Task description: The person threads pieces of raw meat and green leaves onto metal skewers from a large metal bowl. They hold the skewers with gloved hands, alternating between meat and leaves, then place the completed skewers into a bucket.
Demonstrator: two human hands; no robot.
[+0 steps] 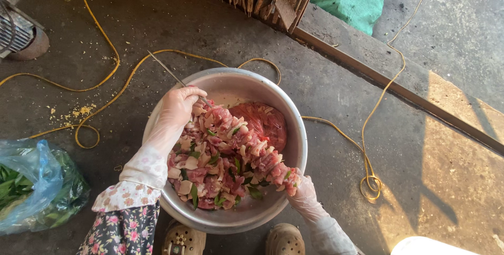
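A wide metal bowl [294, 129] sits on the concrete floor, filled with pink raw meat pieces [220, 165] mixed with green leaves, plus a redder mass of meat at the back. My left hand [178, 107], in a thin clear glove, grips the upper end of a long metal skewer [167, 70] threaded with meat. My right hand [303, 193], also gloved, holds the skewer's lower end, covered in meat chunks, at the bowl's right rim. The loaded skewer lies diagonally across the bowl.
A yellow cable [107, 45] snakes over the floor around the bowl. A blue plastic bag of green leaves [37, 186] lies at the left. A fan base [23, 37] is at top left, a green sack [352, 0] at top right. My beige clogs [286, 240] show below.
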